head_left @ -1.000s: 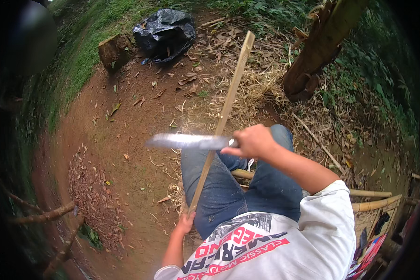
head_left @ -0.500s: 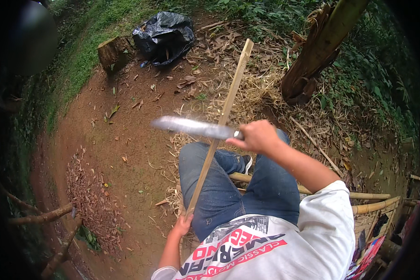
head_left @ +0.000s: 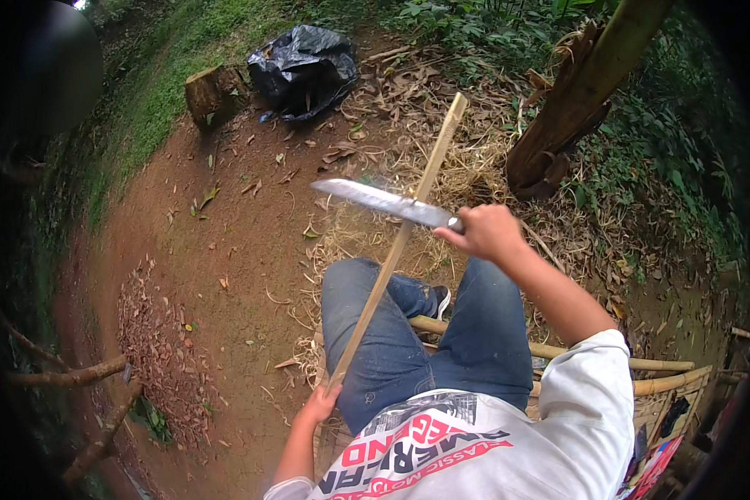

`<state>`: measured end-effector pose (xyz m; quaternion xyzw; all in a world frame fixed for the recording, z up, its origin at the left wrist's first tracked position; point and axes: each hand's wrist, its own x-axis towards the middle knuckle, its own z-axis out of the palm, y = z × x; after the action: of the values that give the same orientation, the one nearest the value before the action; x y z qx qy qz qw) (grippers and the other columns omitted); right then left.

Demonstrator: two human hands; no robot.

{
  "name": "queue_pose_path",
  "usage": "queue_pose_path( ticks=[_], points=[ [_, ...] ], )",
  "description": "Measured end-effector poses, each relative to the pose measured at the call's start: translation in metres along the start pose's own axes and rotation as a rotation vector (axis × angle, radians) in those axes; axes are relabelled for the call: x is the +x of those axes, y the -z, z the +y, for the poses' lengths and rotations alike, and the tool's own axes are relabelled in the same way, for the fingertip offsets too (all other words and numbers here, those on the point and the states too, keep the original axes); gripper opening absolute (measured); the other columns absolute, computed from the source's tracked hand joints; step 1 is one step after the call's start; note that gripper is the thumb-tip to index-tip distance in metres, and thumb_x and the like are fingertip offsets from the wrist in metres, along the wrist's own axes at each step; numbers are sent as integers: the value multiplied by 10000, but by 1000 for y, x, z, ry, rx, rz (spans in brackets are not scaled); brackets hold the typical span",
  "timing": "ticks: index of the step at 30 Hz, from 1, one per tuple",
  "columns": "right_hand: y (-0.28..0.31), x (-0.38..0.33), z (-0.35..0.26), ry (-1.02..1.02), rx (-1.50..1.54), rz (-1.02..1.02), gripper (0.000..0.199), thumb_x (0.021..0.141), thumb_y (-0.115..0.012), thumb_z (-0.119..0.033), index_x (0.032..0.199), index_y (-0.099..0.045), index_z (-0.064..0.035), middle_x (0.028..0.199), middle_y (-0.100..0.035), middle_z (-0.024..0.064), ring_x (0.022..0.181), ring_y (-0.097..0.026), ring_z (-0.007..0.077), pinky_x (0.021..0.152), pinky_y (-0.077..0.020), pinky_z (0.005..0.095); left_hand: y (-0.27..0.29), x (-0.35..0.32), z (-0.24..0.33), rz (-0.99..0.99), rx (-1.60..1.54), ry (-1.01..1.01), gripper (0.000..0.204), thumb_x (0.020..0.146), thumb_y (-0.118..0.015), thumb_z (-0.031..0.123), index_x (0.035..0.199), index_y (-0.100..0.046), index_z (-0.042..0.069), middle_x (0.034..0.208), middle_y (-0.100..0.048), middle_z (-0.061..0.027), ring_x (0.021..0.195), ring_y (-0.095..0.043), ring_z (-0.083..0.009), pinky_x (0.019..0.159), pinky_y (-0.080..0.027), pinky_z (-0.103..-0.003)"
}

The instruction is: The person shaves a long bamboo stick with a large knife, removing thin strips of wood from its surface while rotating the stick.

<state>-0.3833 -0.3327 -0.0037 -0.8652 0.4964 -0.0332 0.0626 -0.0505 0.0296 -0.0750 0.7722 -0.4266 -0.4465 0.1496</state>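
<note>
A long, narrow wooden strip (head_left: 375, 300), pale and squared, slants from beside my left hip up across my left thigh and out past my knees. Its near end is gripped by my left hand (head_left: 318, 403), fingers closed round it. My right hand (head_left: 490, 231) is wrapped round the handle of a large knife (head_left: 383, 202) with a broad, shiny blade. The blade lies crosswise over the strip beyond my knees, its tip pointing left. Most of the handle is hidden inside my fist.
Pale shavings (head_left: 442, 171) litter the ground ahead. Farther off stand a tree stump (head_left: 212, 96), a black plastic bag (head_left: 304, 73) and a thick leaning trunk (head_left: 579, 100) at right. Bamboo poles (head_left: 642, 364) run beside my seat; branches (head_left: 75, 375) jut in at left.
My right hand has moved the knife outward along the strip and slightly right. The strip's far end has dipped a little. My left hand keeps its grip.
</note>
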Motion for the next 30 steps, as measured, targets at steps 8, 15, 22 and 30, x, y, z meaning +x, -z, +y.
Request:
queue_pose_path(
  ticks=[8, 15, 22, 30],
  points=[
    [-15, -30, -86, 410, 82, -151, 733, 809, -471, -796, 655, -656, -103, 521, -596, 109, 499, -635, 312, 467, -501, 431, -13, -3, -30, 36, 34, 36, 519, 936, -544, 453, 1064, -658, -36, 912, -682, -261, 928, -662, -366, 834, -484, -430],
    [28, 21, 29, -91, -46, -100, 732, 810, -456, -808, 835, -700, -118, 689, -677, 89, 623, -684, 239, 516, -527, 420, -5, 1, -26, -118, 16, 125, 540, 925, -555, 477, 1043, -668, -38, 932, -681, -281, 948, -666, -382, 826, -488, -435],
    [16, -11, -46, 80, 128, -175, 772, 822, -445, -803, 807, -702, -76, 644, -668, 118, 612, -694, 292, 549, -565, 456, -9, -6, -11, 3, 35, 110, 539, 924, -561, 470, 1115, -653, -25, 1021, -671, -279, 1029, -640, -394, 880, -475, -422],
    [33, 1, -68, 312, -154, -422, 751, 795, -409, -851, 891, -687, -159, 712, -680, 28, 684, -688, 239, 673, -506, 463, -13, -6, -51, -23, -39, 51, 514, 927, -570, 463, 1116, -659, -7, 1000, -676, -265, 1012, -648, -387, 856, -479, -431]
  ],
)
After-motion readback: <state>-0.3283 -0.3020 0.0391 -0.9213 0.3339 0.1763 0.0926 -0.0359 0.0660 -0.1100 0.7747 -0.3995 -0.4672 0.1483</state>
